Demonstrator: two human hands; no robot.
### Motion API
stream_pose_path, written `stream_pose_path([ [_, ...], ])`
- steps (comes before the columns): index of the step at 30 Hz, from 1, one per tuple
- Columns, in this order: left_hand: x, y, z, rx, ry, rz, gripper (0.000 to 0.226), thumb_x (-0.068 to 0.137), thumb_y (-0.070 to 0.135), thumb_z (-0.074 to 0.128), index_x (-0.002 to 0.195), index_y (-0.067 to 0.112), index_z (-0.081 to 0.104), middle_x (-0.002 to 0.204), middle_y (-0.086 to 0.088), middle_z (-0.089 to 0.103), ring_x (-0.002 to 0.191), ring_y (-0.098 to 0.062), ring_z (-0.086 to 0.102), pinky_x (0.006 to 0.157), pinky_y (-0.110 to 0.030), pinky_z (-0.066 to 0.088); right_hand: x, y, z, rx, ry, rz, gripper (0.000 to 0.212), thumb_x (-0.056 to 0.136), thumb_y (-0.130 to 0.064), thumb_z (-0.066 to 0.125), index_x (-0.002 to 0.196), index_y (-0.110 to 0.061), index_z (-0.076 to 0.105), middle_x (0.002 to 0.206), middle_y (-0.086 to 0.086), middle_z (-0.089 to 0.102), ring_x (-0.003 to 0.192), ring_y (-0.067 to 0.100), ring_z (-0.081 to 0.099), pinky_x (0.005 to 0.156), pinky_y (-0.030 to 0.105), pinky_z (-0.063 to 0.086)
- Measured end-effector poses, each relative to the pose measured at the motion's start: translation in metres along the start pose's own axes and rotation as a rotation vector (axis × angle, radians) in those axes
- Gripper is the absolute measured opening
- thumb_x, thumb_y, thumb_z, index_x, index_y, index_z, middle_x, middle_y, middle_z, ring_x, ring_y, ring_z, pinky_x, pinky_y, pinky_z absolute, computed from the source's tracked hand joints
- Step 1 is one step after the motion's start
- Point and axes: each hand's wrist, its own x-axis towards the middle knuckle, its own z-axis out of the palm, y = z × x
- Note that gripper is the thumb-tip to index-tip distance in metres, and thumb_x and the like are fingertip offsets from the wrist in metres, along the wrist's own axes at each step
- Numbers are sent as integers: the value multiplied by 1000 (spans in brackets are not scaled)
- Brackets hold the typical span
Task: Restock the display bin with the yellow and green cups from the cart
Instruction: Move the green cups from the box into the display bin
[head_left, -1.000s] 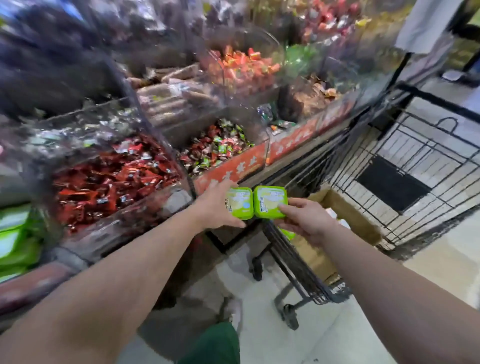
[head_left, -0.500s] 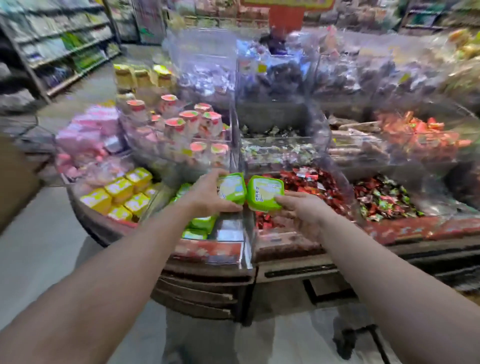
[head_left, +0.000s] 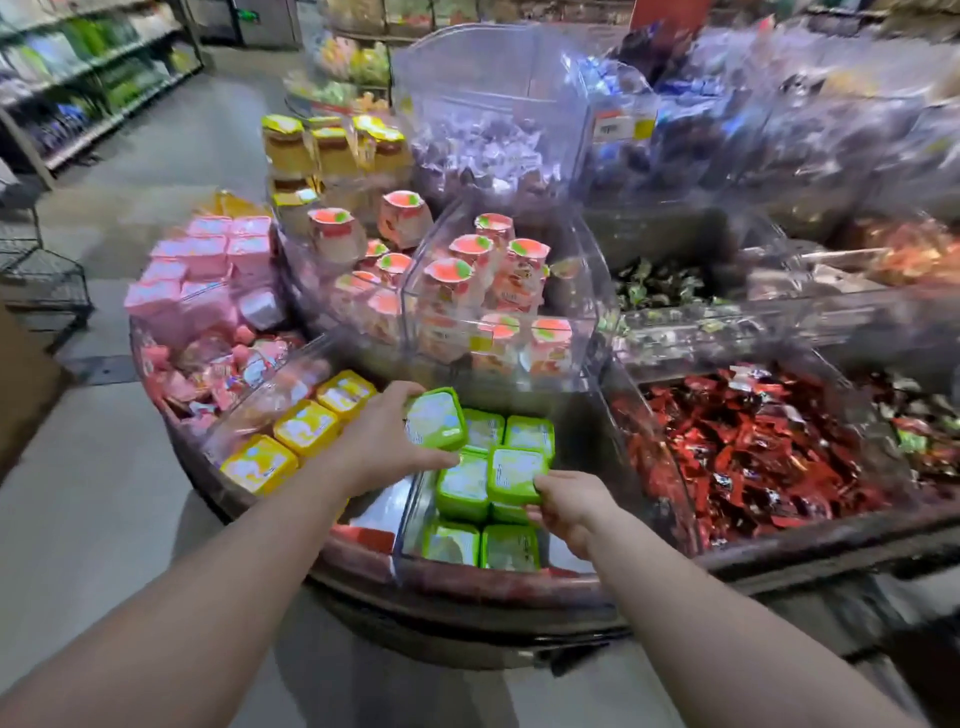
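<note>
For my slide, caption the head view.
Both hands, left hand and right hand, lower green cups into the clear display bin.

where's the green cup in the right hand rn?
Head view, lower centre: the right hand holds its green cup over the clear bin of green cups, just right of the left hand's cup.

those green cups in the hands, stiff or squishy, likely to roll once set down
Probably stiff: the green cup in the left hand keeps its square shape. Likely light, since the right hand pinches another by its edge. Flat sides suggest no rolling.
</note>
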Motion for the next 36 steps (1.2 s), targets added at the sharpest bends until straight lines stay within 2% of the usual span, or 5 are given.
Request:
stream_pose_path([
  [10, 18, -7, 18, 37, -62, 35, 100, 55, 48, 87, 137, 20, 38, 133, -4, 48, 122, -20, 46, 100, -33, 40, 12, -3, 12, -36, 413, -93, 69, 75, -32, 74, 133, -13, 40, 112, 9, 57, 89, 28, 60, 81, 36, 52],
  [15, 22, -4, 19, -7, -16, 37, 98, 56, 46, 87, 137, 20, 38, 135, -2, 46, 123, -19, 44, 99, -32, 40, 31, 9, 22, 83, 203, -52, 50, 85, -7, 66, 131, -7, 46, 122, 19, 60, 54, 21, 66, 41, 24, 51],
  [24, 26, -9, 14, -63, 4, 13, 96, 58, 44, 87, 137, 22, 37, 134, -1, 47, 118, -17, 48, 92, -28, 41, 0, 8, 16, -379, -142, -333, 27, 88, -5, 63, 114, -11, 68, 86, -5, 66, 72, 8, 58, 69, 23, 54],
  [31, 22, -15, 12, -73, -20, 8, 97, 59, 45, 87, 138, 23, 36, 136, 0, 43, 121, -15, 45, 92, -24, 36, 13, 38, 30, -617, -177, -319, 28, 88, 0, 61, 109, -16, 69, 109, 1, 71, 101, 12, 65, 95, 30, 52],
  [36, 18, -15, 11, -58, -25, 27, 96, 59, 43, 87, 138, 23, 35, 136, -1, 42, 121, -15, 44, 93, -25, 36, 12, 43, 33, -667, -168, -292, 30, 86, -1, 57, 103, -25, 62, 107, 1, 68, 98, 20, 66, 81, 30, 55],
])
